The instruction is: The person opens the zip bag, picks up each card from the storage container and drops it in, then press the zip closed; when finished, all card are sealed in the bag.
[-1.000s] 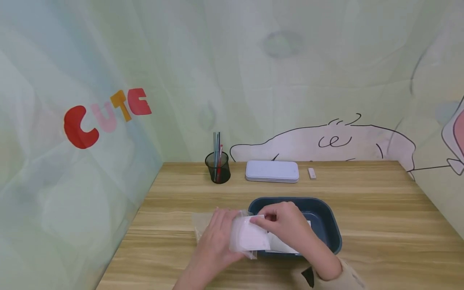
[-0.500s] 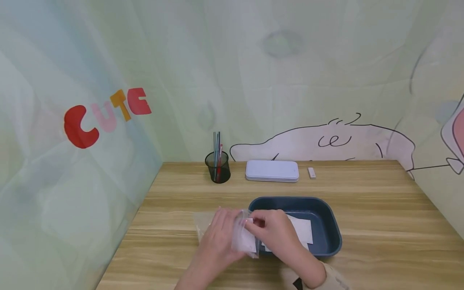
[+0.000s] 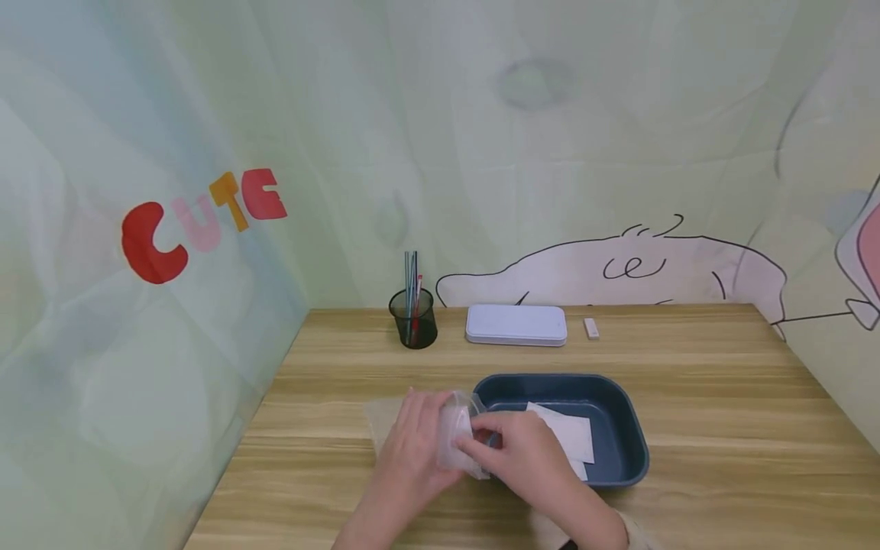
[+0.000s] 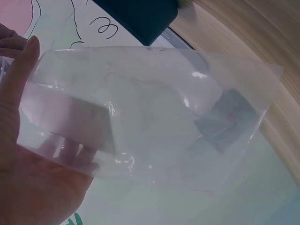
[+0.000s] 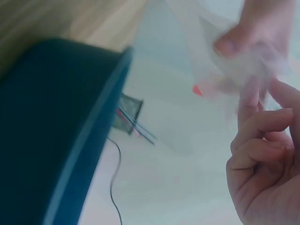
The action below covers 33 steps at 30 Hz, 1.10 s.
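Your left hand (image 3: 412, 443) and right hand (image 3: 519, 451) both grasp one clear plastic bag (image 3: 459, 437), white card apparently inside, just left of one blue tray (image 3: 629, 428) holding two white sheets (image 3: 567, 435).

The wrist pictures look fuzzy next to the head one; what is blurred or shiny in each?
Head view: even, soft light, sharp on the table and blue tray. Left wrist view: the clear plastic bag fills the frame, with small white glints. Right wrist view: smeared throughout; the right hand and tray edge are soft.
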Each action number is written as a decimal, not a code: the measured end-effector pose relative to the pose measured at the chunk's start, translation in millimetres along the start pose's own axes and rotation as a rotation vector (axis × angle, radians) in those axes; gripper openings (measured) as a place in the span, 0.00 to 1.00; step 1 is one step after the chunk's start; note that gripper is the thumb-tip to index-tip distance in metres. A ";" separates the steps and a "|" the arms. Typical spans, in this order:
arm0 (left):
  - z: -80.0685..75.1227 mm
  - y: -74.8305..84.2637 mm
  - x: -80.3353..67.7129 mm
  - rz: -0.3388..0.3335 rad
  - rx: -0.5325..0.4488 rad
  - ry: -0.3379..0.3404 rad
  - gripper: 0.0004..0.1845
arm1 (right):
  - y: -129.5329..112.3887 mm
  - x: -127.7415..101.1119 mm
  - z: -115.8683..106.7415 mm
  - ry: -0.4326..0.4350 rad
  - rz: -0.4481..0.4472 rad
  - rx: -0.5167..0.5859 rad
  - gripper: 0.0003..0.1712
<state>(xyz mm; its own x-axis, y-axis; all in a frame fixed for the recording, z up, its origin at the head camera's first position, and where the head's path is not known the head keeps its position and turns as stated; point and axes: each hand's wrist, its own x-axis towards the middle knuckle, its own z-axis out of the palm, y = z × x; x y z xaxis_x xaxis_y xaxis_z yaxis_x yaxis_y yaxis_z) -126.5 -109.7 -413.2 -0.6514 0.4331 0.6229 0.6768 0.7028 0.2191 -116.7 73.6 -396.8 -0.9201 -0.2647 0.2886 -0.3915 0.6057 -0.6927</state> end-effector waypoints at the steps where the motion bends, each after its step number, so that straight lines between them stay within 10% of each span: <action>1: 0.5 -1.0 -0.4 -0.011 -0.002 0.003 0.50 | 0.9 -0.3 -5.0 0.014 0.017 0.001 0.09; 9: -4.5 -11.3 -2.1 -0.130 0.029 -0.027 0.57 | 52.9 -0.6 -55.3 0.173 0.122 -0.162 0.06; 21: -11.2 -18.9 -6.8 -0.199 0.036 -0.071 0.58 | 128.3 -16.5 -59.2 -0.170 0.320 -0.500 0.20; 33: -11.0 -20.0 -9.3 -0.186 0.022 -0.072 0.58 | 133.3 -16.4 -51.0 -0.228 0.321 -0.508 0.28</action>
<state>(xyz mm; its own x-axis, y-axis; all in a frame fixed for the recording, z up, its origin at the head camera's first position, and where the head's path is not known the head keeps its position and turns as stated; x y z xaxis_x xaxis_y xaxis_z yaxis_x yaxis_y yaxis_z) -130.2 -134.0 -415.1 -0.7881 0.3330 0.5178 0.5352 0.7862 0.3089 -154.2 196.9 -460.2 -0.9892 -0.1302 -0.0679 -0.1037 0.9466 -0.3054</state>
